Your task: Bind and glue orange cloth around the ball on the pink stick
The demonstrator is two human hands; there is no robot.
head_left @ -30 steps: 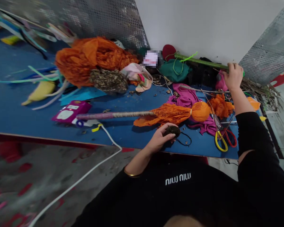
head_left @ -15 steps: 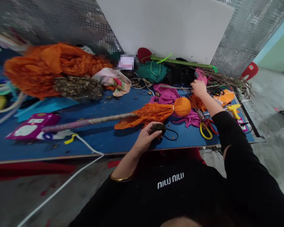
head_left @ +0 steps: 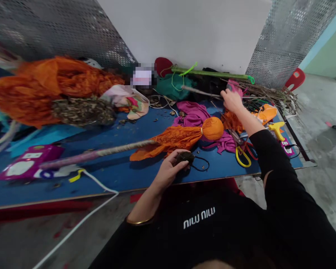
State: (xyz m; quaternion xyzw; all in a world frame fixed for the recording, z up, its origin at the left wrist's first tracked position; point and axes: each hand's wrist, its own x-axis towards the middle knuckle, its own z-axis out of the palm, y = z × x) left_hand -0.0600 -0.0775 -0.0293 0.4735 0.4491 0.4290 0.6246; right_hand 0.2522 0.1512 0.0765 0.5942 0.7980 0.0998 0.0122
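My left hand [head_left: 169, 167] is curled round a dark brown clump [head_left: 184, 157], right here near the front edge of the blue table [head_left: 141, 173], a black cord loop [head_left: 208, 164] trailing beside it. Over at the back, my right hand [head_left: 232, 100] has its fingers closed on a thin grey stick [head_left: 200, 91], lifted at a slant before the teal bundle [head_left: 172, 86].

Between my hands, and much in the way, lies the wrapped pole [head_left: 126, 146] with its orange cloth head [head_left: 212, 128], magenta fabric [head_left: 194, 114] bunched behind. Scissors [head_left: 240, 141] sit by my right forearm, the yellow glue gun [head_left: 277, 130] beyond. Twigs [head_left: 271, 93] crowd the far right corner; orange cloth [head_left: 58, 80] heaps up on the far left, a purple box [head_left: 49, 151] in front.

Writing now: upside down across my black sweatshirt [head_left: 212, 239], white letters say "MIU MIU". The label [head_left: 142, 76] at the back is pixelated, unreadable.
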